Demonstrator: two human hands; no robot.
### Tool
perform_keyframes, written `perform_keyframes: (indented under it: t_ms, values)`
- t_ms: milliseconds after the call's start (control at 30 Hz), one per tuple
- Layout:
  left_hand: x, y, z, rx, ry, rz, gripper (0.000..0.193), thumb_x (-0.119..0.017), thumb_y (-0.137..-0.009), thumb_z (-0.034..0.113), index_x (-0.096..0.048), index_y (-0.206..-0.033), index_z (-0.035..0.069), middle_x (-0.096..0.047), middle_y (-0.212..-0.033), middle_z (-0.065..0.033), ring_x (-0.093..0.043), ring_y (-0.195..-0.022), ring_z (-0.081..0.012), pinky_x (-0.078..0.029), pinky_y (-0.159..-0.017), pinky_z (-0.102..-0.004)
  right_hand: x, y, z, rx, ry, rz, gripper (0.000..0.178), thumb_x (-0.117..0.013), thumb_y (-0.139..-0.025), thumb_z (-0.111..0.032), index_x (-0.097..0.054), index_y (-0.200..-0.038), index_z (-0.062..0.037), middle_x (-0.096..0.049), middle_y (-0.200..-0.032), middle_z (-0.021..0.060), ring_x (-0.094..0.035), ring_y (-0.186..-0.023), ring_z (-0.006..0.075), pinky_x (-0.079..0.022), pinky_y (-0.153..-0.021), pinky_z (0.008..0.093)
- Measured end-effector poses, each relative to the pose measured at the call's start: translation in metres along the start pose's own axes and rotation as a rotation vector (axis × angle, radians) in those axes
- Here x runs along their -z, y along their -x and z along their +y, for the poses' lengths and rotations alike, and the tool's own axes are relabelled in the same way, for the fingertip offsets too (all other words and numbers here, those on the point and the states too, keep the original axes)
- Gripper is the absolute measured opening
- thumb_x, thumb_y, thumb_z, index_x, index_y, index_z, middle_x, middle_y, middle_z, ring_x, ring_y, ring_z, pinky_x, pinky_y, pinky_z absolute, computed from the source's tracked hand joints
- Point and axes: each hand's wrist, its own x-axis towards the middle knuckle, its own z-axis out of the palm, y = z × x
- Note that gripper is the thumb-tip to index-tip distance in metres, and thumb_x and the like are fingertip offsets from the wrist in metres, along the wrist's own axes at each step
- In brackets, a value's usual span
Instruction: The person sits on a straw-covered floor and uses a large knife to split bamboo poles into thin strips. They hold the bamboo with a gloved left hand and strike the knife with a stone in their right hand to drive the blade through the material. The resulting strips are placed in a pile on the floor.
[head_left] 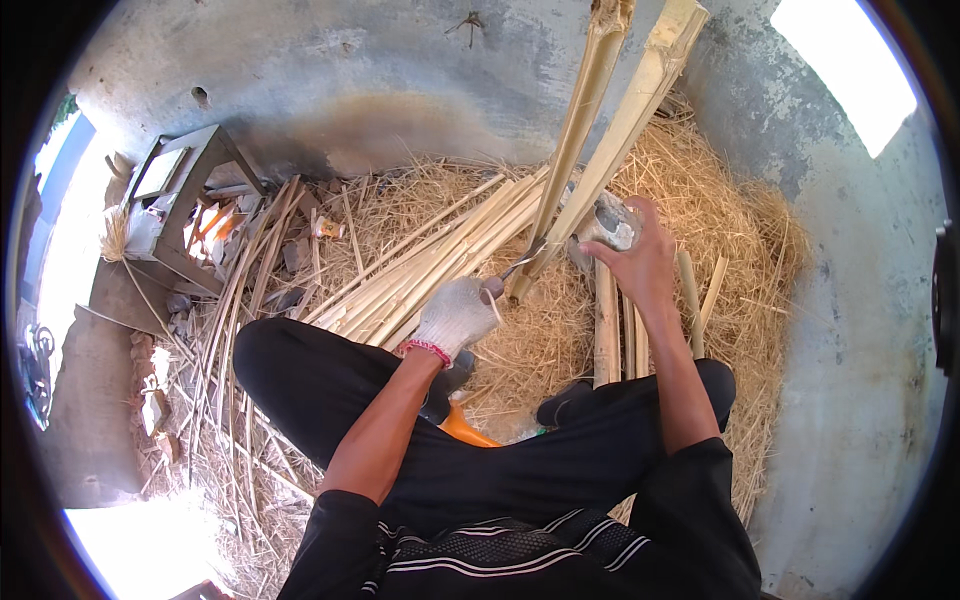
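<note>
My left hand (452,318), in a white knit glove with a red cuff, is closed around the round-ended handle of a knife (521,258). Its dark blade meets a bamboo pole between two long split lengths, the left bamboo piece (580,110) and the right bamboo piece (625,135). Both pieces rise steeply away from me, and their lower ends are near the blade. My bare right hand (645,262) curls thumb and fingers around a grey stone-like lump (615,222) just right of the bamboo. Part of the lump is hidden by the bamboo and my fingers.
Pale split bamboo strips (440,260) lie in a pile to the left. Straw-like shavings (700,190) cover the floor and heap at the right wall (850,300). A wooden stool (180,190) stands at far left. Beneath my crossed legs shows something orange (465,428).
</note>
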Motion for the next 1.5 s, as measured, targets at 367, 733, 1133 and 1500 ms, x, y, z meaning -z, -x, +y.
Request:
perform_keyframes:
  t_ms: [367,733,1133,1500]
  values:
    - [0.008,0.019,0.047,0.122,0.095,-0.029,0.035,-0.052,-0.093,0.031,-0.069,-0.092,0.001,-0.068,-0.080,-0.0256,-0.068,-0.081,-0.0447,-0.054,-0.073,-0.0500,0.087,-0.055,-0.029,-0.158,-0.443,0.600,0.051,-0.083,-0.081,-0.017,-0.063,-0.127,-0.0083,-0.066,-0.116,0.0171,-0.071,-0.080,0.0216,-0.063,-0.052,0.0266]
    - [0.012,-0.017,0.019,0.135,0.076,-0.075,0.040,-0.042,-0.097,0.032,-0.070,-0.102,0.004,-0.070,-0.092,-0.0267,-0.067,-0.092,-0.0459,-0.052,-0.085,-0.0525,-0.027,0.006,0.060,-0.388,-0.446,-0.100,0.048,-0.080,-0.085,-0.019,-0.053,-0.120,-0.0014,-0.070,-0.090,0.0204,-0.068,-0.060,0.0204,-0.050,-0.042,0.0289]
    - [-0.001,-0.005,0.027,0.040,0.074,-0.038,0.021,-0.058,-0.086,0.029,-0.066,-0.095,0.011,-0.066,-0.084,-0.0250,-0.064,-0.084,-0.0455,-0.051,-0.074,-0.0508,-0.031,0.012,0.057,-0.942,-1.583,-0.301,0.044,-0.054,-0.102,-0.046,-0.057,-0.119,-0.0053,-0.069,-0.095,0.0110,-0.064,-0.061,0.0157,-0.046,-0.039,0.0173]
    - [-0.010,-0.011,0.013,-0.001,0.048,-0.034,0.022,-0.059,-0.079,0.027,-0.056,-0.084,0.005,-0.056,-0.071,-0.0277,-0.060,-0.072,-0.0459,-0.047,-0.067,-0.0503,-0.048,0.031,0.072,-0.646,-0.577,-0.440,0.079,-0.074,-0.088,-0.045,-0.038,-0.141,0.0017,-0.059,-0.124,0.0249,-0.063,-0.112,0.0319,-0.054,-0.089,0.0394]
